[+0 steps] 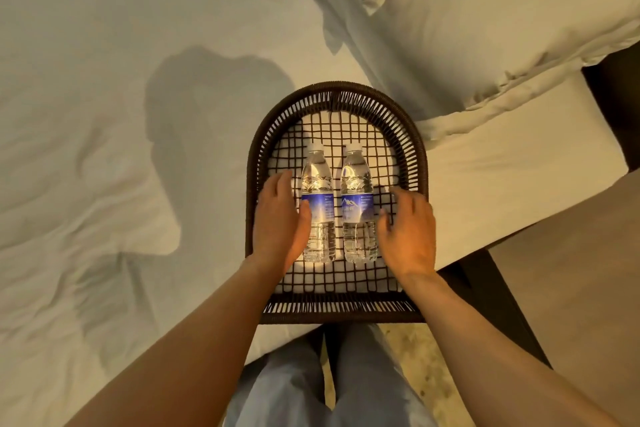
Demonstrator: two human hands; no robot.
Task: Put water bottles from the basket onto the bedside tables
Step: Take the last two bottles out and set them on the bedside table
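A dark woven basket (336,94) rests on the edge of a white bed. Two clear water bottles with blue labels and white caps lie side by side in it, caps pointing away from me: the left bottle (317,184) and the right bottle (357,184). My left hand (278,218) hovers inside the basket just left of the left bottle, its thumb against the label, fingers spread. On the other side, my right hand (408,229) is spread just right of the right bottle, fingertips close to it. Neither hand holds a bottle.
The white bedsheet (121,114) fills the left, with my shadow on it. Pillows (467,10) lie at the upper right. A light brown bedside table top (581,270) sits to the right of the bed. My legs stand below the basket.
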